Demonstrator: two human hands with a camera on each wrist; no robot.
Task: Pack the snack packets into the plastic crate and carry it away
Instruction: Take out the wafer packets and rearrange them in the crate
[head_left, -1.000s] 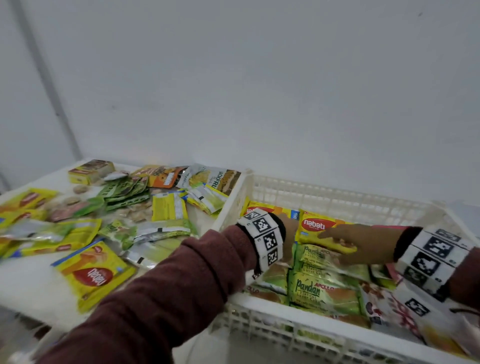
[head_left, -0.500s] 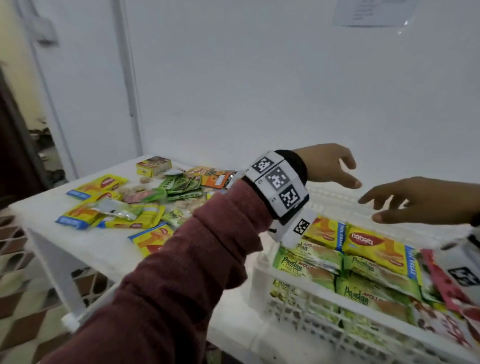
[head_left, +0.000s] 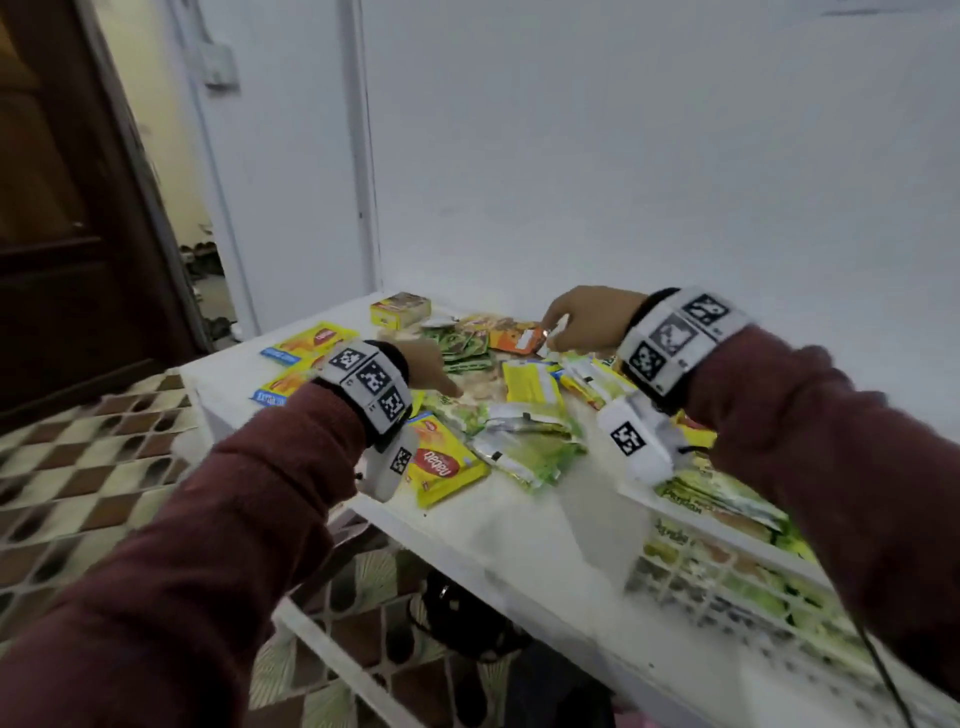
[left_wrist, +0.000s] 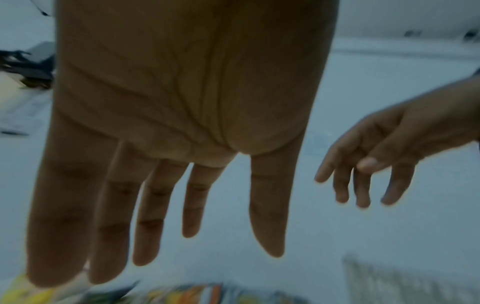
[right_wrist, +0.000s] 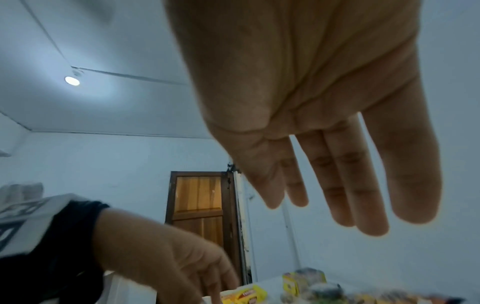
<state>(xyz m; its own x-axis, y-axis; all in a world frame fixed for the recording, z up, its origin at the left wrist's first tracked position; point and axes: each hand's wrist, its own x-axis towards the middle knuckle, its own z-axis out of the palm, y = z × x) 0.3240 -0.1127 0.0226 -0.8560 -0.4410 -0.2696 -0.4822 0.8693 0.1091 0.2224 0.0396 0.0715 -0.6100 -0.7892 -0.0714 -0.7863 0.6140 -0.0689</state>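
Loose snack packets (head_left: 524, 415) lie in a heap on the white table (head_left: 519, 525): a yellow Nabati packet (head_left: 441, 462), green sachets (head_left: 462, 343) and an orange packet (head_left: 514, 338). The white plastic crate (head_left: 727, 525) stands at the lower right with green Pandan packets (head_left: 727, 499) inside. My left hand (head_left: 441, 382) hovers low over the heap's left side, fingers straight and empty (left_wrist: 155, 257). My right hand (head_left: 556, 332) reaches over the far side by the orange packet, fingers straight with nothing in them (right_wrist: 324, 205).
A small yellow box (head_left: 400, 309) sits at the table's far corner. The white wall runs right behind the table. A brown door (head_left: 62, 208) and tiled floor (head_left: 78, 467) lie to the left. Something dark (head_left: 457, 613) sits under the table.
Both hands have left the crate and swung left and down over the loose heap on the table. The view has turned left with them.
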